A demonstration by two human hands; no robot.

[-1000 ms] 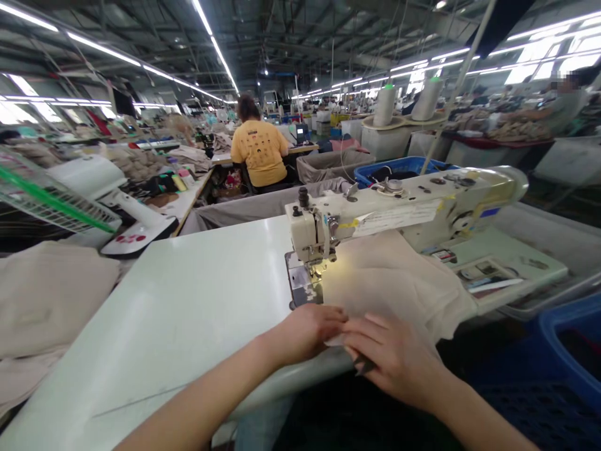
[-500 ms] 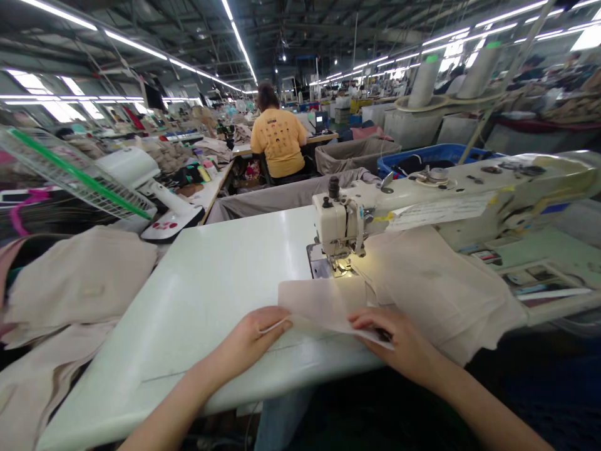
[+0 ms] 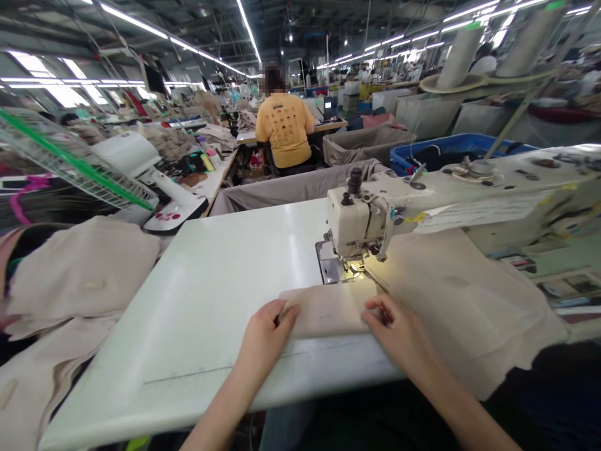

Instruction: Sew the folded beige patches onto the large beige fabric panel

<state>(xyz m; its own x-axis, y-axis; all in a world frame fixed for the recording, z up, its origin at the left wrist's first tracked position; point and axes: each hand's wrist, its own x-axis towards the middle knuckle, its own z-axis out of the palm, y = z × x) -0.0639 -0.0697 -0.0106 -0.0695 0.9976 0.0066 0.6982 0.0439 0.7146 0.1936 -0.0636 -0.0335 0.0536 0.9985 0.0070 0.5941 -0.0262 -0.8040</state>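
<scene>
A small folded beige fabric piece (image 3: 328, 310) lies flat on the white sewing table (image 3: 225, 282), just in front of the needle of the cream sewing machine (image 3: 370, 219). My left hand (image 3: 265, 335) pinches the piece's left end, fingers curled on its edge. At the piece's right end, the fingers of my right hand (image 3: 399, 335) press down on it. A larger beige fabric (image 3: 469, 300) spreads to the right, under the machine arm.
Stacks of beige fabric (image 3: 79, 269) lie at the left. A white desk fan (image 3: 136, 169) stands behind them. A person in a yellow shirt (image 3: 284, 128) sits at a far table with their back to me. Grey cloth bins and a blue crate (image 3: 451, 150) stand behind the machine.
The small piece was lifted and unfolded half a second ago; now it lies folded flat before the needle. My hands moved apart to its two ends.
</scene>
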